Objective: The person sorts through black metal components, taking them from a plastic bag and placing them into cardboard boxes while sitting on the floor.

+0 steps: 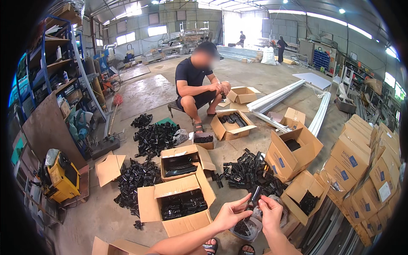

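Note:
Above a clear plastic container point(250, 233) of small dark pieces, my left hand point(233, 211) and my right hand point(270, 211) come together on one glossy black part point(256, 194), longish in shape. Fingertips of both hands pinch it, the left from one side and the right from the other. Whether a second, smaller piece is between the fingers cannot be made out. Just beyond lies a loose pile of similar black parts point(244, 172). An open carton point(178, 186) packed with black parts stands to the left of my hands.
Another open carton point(191, 152) of parts and more black heaps point(155, 138) lie ahead. A seated co-worker point(196, 80) handles a small part beside an open box point(231, 134). Right are open cartons point(293, 163), stacked cartons point(350, 146) and white metal profiles point(278, 100).

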The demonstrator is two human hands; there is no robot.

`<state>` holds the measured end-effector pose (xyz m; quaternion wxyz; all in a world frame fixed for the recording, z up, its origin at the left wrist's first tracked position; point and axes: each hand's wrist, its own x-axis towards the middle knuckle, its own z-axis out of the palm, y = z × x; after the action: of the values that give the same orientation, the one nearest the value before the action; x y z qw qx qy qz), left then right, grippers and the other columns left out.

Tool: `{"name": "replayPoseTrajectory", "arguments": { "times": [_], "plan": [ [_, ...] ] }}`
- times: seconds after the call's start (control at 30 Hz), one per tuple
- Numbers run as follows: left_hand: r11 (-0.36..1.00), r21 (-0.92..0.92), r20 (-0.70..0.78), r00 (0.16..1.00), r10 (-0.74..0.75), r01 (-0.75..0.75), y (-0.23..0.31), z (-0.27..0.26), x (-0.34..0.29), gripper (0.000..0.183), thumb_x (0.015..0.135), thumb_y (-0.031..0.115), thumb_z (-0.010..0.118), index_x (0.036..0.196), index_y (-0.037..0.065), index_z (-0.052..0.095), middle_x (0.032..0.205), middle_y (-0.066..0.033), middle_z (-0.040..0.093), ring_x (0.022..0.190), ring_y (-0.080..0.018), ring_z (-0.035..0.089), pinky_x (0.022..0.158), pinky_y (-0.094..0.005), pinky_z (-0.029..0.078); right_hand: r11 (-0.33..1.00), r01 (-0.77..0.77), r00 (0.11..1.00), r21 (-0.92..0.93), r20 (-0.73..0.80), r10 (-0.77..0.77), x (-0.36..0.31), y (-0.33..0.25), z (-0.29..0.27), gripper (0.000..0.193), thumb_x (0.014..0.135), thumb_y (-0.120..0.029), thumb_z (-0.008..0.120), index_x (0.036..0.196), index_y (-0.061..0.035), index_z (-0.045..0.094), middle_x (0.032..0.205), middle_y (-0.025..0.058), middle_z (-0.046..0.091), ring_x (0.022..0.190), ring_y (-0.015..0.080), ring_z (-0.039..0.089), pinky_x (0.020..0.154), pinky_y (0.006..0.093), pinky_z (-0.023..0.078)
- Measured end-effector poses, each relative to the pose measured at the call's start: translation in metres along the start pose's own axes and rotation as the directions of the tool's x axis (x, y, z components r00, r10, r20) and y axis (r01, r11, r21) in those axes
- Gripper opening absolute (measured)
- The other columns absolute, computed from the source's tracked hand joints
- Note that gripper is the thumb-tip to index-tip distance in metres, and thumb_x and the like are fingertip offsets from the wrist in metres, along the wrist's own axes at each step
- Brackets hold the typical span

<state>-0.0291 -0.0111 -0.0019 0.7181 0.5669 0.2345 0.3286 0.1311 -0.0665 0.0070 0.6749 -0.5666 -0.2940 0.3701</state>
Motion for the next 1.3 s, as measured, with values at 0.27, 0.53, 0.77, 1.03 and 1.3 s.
{"name": "replayPoseTrajectory", "arguments": {
  "times": [0.27,0.53,0.77,1.03,1.3],
  "plan": [
    [0.998,0.048,-0.032,0.999,-0.027,0.028,0.005,0.009,-0.003,0.070,0.093,0.001,0.069,0.154,0.013,0.038,0.126,-0.0067,0.064,0.108,-0.0095,0.056,0.096,-0.0270,0.048,1.000,0.028,0.999,0.006,-0.023,-0.028,-0.002,-0.007,-0.004,0.020,0.088,0.004,0.070,0.108,0.0067,0.071,0.098,0.0093,0.073,0.088,0.0118,0.068,0.080,0.0234,0.053],
    [1.000,-0.003,-0.065,0.998,0.012,-0.012,-0.001,0.014,0.000,0.069,0.091,-0.002,0.070,0.152,0.013,0.042,0.117,0.0004,0.066,0.100,-0.0030,0.054,0.090,-0.0214,0.048,0.998,0.029,0.999,0.053,0.022,-0.030,-0.003,-0.006,-0.015,0.020,0.087,0.003,0.071,0.107,0.0069,0.071,0.098,0.0099,0.073,0.086,0.0122,0.068,0.080,0.0242,0.054],
    [0.999,0.053,-0.070,0.997,0.008,-0.004,0.004,0.018,-0.001,0.065,0.091,-0.002,0.070,0.150,0.012,0.046,0.119,0.0003,0.065,0.101,-0.0032,0.053,0.091,-0.0213,0.048,0.999,0.050,0.998,-0.004,0.029,-0.050,-0.001,-0.005,-0.018,0.018,0.089,0.002,0.069,0.106,0.0062,0.070,0.095,0.0075,0.072,0.081,0.0104,0.066,0.074,0.0243,0.054],
    [0.991,0.127,-0.090,0.996,-0.022,0.033,0.011,0.018,-0.005,0.066,0.090,-0.003,0.071,0.150,0.012,0.046,0.112,0.0055,0.061,0.096,-0.0018,0.050,0.088,-0.0202,0.046,0.983,0.115,0.993,-0.145,0.056,-0.108,-0.002,-0.010,-0.016,0.017,0.094,-0.009,0.069,0.101,0.0065,0.070,0.088,0.0068,0.073,0.078,0.0076,0.065,0.071,0.0226,0.052],
    [0.973,0.225,-0.065,0.997,-0.037,0.050,0.021,0.023,-0.006,0.067,0.091,-0.005,0.069,0.151,0.011,0.044,0.107,0.0018,0.067,0.091,-0.0018,0.054,0.084,-0.0196,0.047,0.758,0.414,0.910,-0.504,0.227,-0.347,0.003,-0.015,-0.021,0.019,0.100,-0.015,0.057,0.090,0.0013,0.056,0.075,0.0192,0.061,0.069,0.0397,0.061,0.062,0.0438,0.047]
  ]
}}
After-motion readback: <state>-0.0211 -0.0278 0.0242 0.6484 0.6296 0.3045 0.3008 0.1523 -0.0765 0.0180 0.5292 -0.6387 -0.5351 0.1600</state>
